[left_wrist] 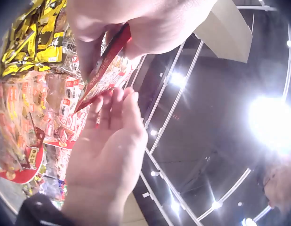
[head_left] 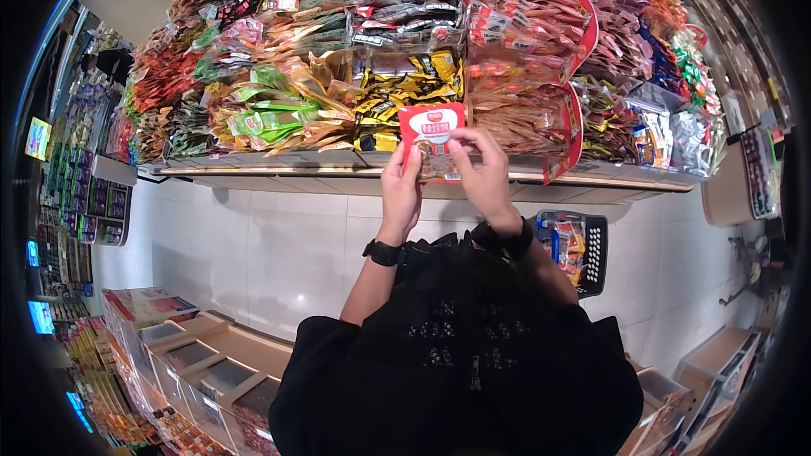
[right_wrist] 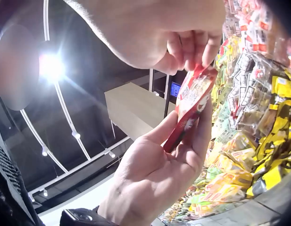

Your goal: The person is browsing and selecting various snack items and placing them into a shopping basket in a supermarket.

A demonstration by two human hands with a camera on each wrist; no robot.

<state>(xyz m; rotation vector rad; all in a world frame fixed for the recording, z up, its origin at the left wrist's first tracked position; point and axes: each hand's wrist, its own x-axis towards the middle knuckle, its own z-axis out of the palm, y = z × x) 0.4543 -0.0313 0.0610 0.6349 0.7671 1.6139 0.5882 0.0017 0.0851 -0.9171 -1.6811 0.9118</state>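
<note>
In the head view, a red packet (head_left: 429, 125) is held upright just over the front edge of the display counter (head_left: 296, 175), right of that edge's middle, its printed face with a white oval label turned to the wearer; the wrist views catch the packet more from the side, as a narrow red edge in the left one and with its clear window in the right one. Only the head view shows the shopping basket (head_left: 596, 255) on the floor, below the counter's front edge towards the right corner, with packets inside. Only the wrist views look up to the ceiling lights (left_wrist: 272, 123) (the glare washes out part of both), and the right one alone shows a small blue screen (right_wrist: 175, 89). The left hand (head_left: 400, 194) clasps the packet's left side, thumb along the front and fingers behind. The right hand (head_left: 483, 171) comes in from the right, its thumb on the packet's face; the right wrist view shows its bent fingertips gathered together, pinching the packet's upper edge. Both forearms reach forward, a black band at each wrist. Behind the packet, yellow-and-black packets (head_left: 389, 101) lie along the counter's front edge.
</note>
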